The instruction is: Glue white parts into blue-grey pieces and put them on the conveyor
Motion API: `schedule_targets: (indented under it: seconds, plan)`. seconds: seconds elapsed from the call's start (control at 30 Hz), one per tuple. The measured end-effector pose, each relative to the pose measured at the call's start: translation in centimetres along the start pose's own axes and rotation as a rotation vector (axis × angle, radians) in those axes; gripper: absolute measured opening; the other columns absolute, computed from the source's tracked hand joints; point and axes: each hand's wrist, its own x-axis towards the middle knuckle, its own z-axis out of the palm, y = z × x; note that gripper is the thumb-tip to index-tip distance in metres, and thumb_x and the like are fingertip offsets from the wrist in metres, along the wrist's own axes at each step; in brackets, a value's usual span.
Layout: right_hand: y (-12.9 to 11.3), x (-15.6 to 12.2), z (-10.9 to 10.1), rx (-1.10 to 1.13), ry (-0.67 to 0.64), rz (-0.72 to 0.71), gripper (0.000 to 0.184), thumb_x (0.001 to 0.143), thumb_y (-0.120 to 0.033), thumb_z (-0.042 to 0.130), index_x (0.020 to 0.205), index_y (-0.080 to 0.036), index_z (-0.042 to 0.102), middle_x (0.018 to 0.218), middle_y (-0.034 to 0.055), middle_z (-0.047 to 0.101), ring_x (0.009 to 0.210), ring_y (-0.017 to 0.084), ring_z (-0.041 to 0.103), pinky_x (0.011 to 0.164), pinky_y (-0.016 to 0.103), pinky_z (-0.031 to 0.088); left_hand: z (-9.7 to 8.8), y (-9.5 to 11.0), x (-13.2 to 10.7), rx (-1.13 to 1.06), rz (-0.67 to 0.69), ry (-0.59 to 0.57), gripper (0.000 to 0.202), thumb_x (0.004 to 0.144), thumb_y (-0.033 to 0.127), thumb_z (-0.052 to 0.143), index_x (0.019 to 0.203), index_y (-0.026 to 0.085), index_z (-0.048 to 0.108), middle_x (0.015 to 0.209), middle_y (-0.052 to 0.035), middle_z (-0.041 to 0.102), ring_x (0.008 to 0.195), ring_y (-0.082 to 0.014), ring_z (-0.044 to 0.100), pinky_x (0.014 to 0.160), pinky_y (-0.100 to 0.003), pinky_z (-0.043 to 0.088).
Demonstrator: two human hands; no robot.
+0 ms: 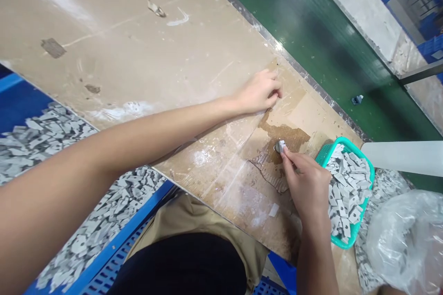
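My left hand [261, 92] rests over the worn tabletop [194, 73] near its far edge, fingers curled in; whatever they may hold is hidden. Between the thumb and fingers of my right hand [308, 182] is a small grey-and-white part [280, 146], pinched just above a torn brown patch of the board [265, 145]. Right beside that hand stands a green plastic basket [353, 239] filled with small light-grey pieces [346, 179], some with a hole in them.
A green conveyor belt [311, 23] runs past the table's far edge, carrying a small part [357, 99]. At lower left is a blue crate [117, 239] heaped with grey pieces [90, 221]. A clear plastic bag [404, 235] and a white tube [404, 156] are at right.
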Motion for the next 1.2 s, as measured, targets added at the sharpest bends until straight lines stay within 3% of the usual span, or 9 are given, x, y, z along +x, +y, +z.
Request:
schedule_targets:
  seconds: [0.3,0.63,0.8,0.9,0.97,1.1,1.2]
  plan:
    - [-0.2,0.0,0.0,-0.005,-0.037,0.018,0.028,0.099,-0.026,0.051,0.098,-0.019,0.078,0.093,0.0086,0.079,0.081,0.021,0.074,0.074,0.031,0.057,0.0,0.1,0.0,-0.014,-0.004,-0.003,0.023,0.083,0.012,0.051,0.088,0.015,0.073,0.089,-0.0083,0.061,0.097,-0.0270,0.056,0.091,-0.045,0.045]
    - [-0.2,0.1,0.3,0.014,-0.047,-0.004,0.030,0.099,-0.022,0.050,0.088,-0.017,0.077,0.090,0.0092,0.078,0.077,0.018,0.072,0.072,0.027,0.055,0.0,0.1,0.0,-0.011,-0.005,0.012,0.024,0.082,0.015,0.051,0.088,0.014,0.074,0.088,-0.0084,0.063,0.096,-0.0267,0.059,0.089,-0.044,0.045]
    - [0.0,0.0,-0.1,0.133,0.077,0.012,0.023,0.097,-0.018,0.055,0.093,-0.014,0.078,0.089,0.0093,0.079,0.076,0.017,0.073,0.072,0.026,0.055,-1.2,1.7,1.0,-0.043,-0.198,-0.079,0.029,0.078,0.013,0.052,0.091,0.013,0.077,0.087,-0.0076,0.070,0.086,-0.0217,0.063,0.087,-0.036,0.048]
    - [0.1,0.0,-0.5,0.233,0.141,0.073,0.018,0.094,-0.016,0.060,0.098,-0.014,0.077,0.090,0.0081,0.079,0.076,0.016,0.073,0.071,0.025,0.055,-1.6,2.7,3.1,-0.025,-0.309,-0.172,0.032,0.075,0.010,0.054,0.097,0.012,0.077,0.085,-0.0067,0.073,0.080,-0.0200,0.066,0.083,-0.031,0.051]
    - [0.1,0.1,-0.6,0.273,0.161,0.103,0.018,0.094,-0.016,0.060,0.097,-0.015,0.077,0.088,0.0070,0.079,0.075,0.016,0.073,0.069,0.024,0.054,-1.1,3.1,5.2,0.048,-0.276,-0.190,0.033,0.074,0.009,0.055,0.098,0.011,0.076,0.087,-0.0085,0.074,0.084,-0.0218,0.067,0.085,-0.032,0.051]
    - [0.1,0.1,-0.2,0.284,0.171,0.101,0.024,0.097,-0.018,0.056,0.086,-0.017,0.077,0.072,0.0039,0.074,0.064,0.014,0.067,0.062,0.023,0.049,1.9,3.3,10.9,0.101,-0.147,-0.139,0.036,0.077,0.006,0.051,0.105,0.010,0.075,0.099,-0.0113,0.074,0.096,-0.0244,0.067,0.092,-0.033,0.049]
    - [0.2,0.0,0.4,0.251,0.150,0.053,0.032,0.100,-0.020,0.049,0.082,-0.017,0.075,0.068,0.0031,0.071,0.062,0.014,0.064,0.062,0.024,0.047,4.9,3.7,15.4,-0.011,-0.206,-0.164,0.034,0.080,0.006,0.053,0.106,0.010,0.074,0.103,-0.0105,0.074,0.100,-0.0220,0.067,0.094,-0.029,0.048]
